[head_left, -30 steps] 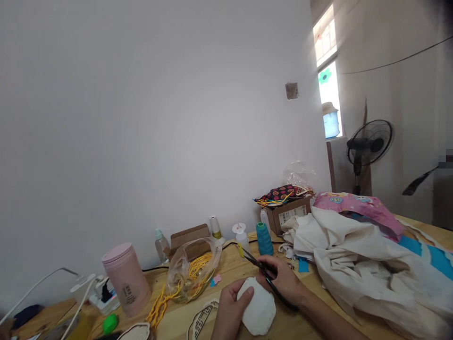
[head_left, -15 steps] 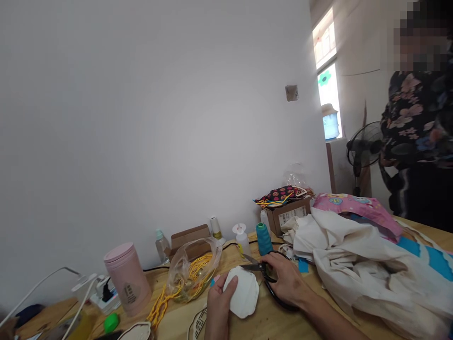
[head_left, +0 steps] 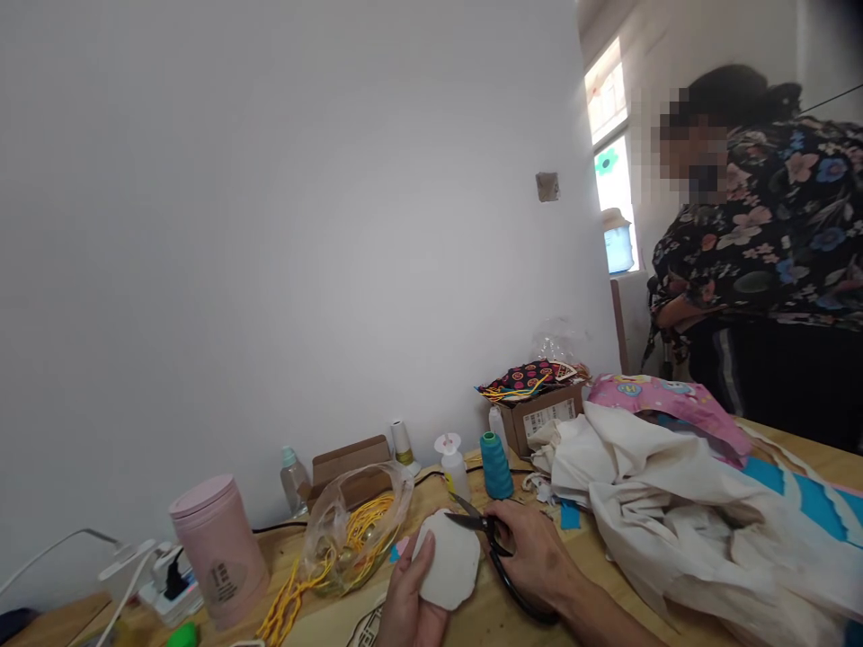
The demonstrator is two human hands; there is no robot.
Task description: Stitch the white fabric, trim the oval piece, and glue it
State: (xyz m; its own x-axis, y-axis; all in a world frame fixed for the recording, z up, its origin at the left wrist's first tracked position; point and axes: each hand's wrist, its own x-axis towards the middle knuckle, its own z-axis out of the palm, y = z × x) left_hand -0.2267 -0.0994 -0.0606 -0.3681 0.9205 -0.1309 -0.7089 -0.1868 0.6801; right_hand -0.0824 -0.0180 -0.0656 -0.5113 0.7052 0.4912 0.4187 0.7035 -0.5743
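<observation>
My left hand (head_left: 406, 602) grips a white scalloped fabric piece (head_left: 447, 560), holding it up above the wooden table (head_left: 485, 620). My right hand (head_left: 532, 557) is closed on black scissors (head_left: 489, 539), its fingers through the handles. The blades are partly apart and touch the upper right edge of the white piece.
A teal thread spool (head_left: 496, 465), a white bottle (head_left: 451, 463), a bag of yellow cord (head_left: 351, 530) and a pink canister (head_left: 217, 551) stand behind. A heap of white and pink cloth (head_left: 674, 503) fills the right. A cardboard box (head_left: 539, 409) holds patterned fabric. Another person (head_left: 761, 261) stands at far right.
The white piece has been lifted and turned from flat on the table toward the scissors. The scissors' blades came down onto its edge. A person walked into view at the right.
</observation>
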